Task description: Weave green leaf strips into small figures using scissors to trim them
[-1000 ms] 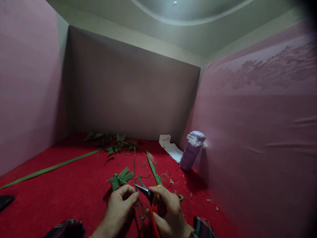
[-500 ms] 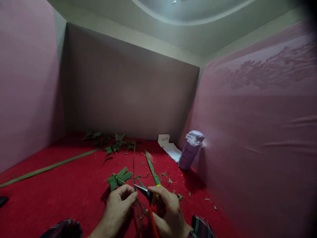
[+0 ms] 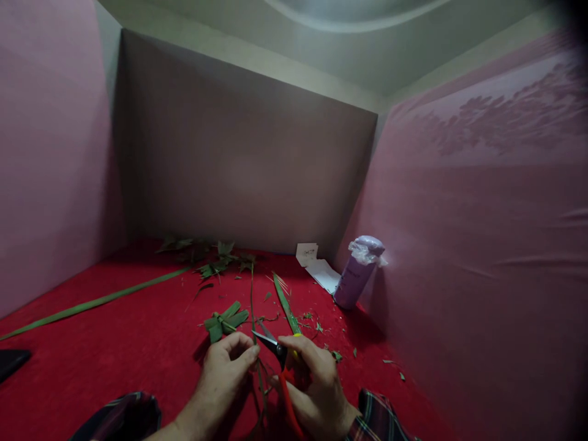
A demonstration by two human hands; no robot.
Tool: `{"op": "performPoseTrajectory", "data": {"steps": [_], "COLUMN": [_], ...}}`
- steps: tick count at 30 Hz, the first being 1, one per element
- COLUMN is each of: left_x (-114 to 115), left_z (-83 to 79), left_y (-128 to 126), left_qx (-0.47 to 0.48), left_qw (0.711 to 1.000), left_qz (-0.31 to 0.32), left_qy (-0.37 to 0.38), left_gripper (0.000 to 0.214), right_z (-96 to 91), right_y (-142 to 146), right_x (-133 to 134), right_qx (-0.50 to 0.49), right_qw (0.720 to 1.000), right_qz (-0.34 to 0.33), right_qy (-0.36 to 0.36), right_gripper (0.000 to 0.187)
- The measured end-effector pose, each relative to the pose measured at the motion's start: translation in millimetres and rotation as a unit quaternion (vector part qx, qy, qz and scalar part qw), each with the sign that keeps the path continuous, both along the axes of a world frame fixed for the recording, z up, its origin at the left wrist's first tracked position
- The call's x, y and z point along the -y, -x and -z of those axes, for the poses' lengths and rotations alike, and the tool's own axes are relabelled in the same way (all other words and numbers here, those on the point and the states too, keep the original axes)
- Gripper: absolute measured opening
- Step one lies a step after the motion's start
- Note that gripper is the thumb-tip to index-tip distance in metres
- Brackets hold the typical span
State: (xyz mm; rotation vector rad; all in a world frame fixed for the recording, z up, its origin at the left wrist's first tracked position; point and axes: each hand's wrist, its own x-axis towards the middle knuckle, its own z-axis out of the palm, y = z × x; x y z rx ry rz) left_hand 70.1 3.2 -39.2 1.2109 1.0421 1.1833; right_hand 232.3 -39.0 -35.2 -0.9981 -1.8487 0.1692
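My right hand (image 3: 315,386) grips a pair of scissors (image 3: 275,355) with red handles; the dark blades point left and stand slightly apart. My left hand (image 3: 227,367) pinches a thin green leaf stem (image 3: 252,300) just left of the blade tips, fingers curled together. The stem runs up and away over the red cloth (image 3: 138,343). A small folded green leaf piece (image 3: 225,321) lies just beyond my left hand. A flat green leaf strip (image 3: 285,303) lies beyond my right hand.
A long green leaf strip (image 3: 92,303) crosses the cloth at left. More leaf cuttings (image 3: 211,260) lie by the back wall. A lilac bottle (image 3: 356,272) with a plastic wrap stands at right beside white paper (image 3: 321,269). A dark object (image 3: 11,361) sits at the left edge.
The view has shifted slightly down and to the left. Both hands stay in the same grip on the stem and the scissors.
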Motion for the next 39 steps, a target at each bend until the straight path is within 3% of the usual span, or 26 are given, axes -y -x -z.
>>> {"op": "performPoseTrajectory", "data": {"steps": [7, 13, 21, 24, 29, 33, 39], "left_x": [-0.9, 3.5, 3.8, 3.7, 5.7, 6.2, 5.5], "left_z": [-1.4, -14.6, -23.7, -27.4, -33.8, -36.2, -43.3], "left_y": [0.6, -0.6, 7.8, 10.7, 11.3, 12.5, 15.2], "left_qx": [-0.002, 0.033, 0.116, 0.135, 0.155, 0.16, 0.155], "left_qw": [1.0, 0.999, 0.988, 0.985, 0.981, 0.98, 0.979], "left_qz": [-0.002, -0.014, 0.0, 0.005, 0.025, 0.033, 0.033], "left_qy": [0.004, 0.026, 0.099, 0.108, 0.111, 0.115, 0.13], "left_gripper": [0.022, 0.025, 0.025, 0.023, 0.02, 0.02, 0.019], "right_z": [-2.5, -4.1, -5.3, -3.0, -6.2, -13.9, -26.0], "right_y": [0.9, 1.1, 4.7, 5.3, 9.7, 15.6, 21.2], "right_x": [0.7, -0.3, 4.5, 4.4, -0.4, -0.7, -0.1], "right_qx": [0.002, -0.006, -0.078, -0.133, -0.257, -0.328, -0.356], "right_qw": [1.0, 1.0, 0.988, 0.969, 0.913, 0.872, 0.848], "right_qz": [0.004, 0.009, 0.022, -0.004, -0.061, -0.064, -0.05], "right_qy": [-0.006, 0.011, 0.132, 0.207, 0.31, 0.359, 0.39], "right_gripper": [0.038, 0.035, 0.03, 0.032, 0.031, 0.037, 0.042]}}
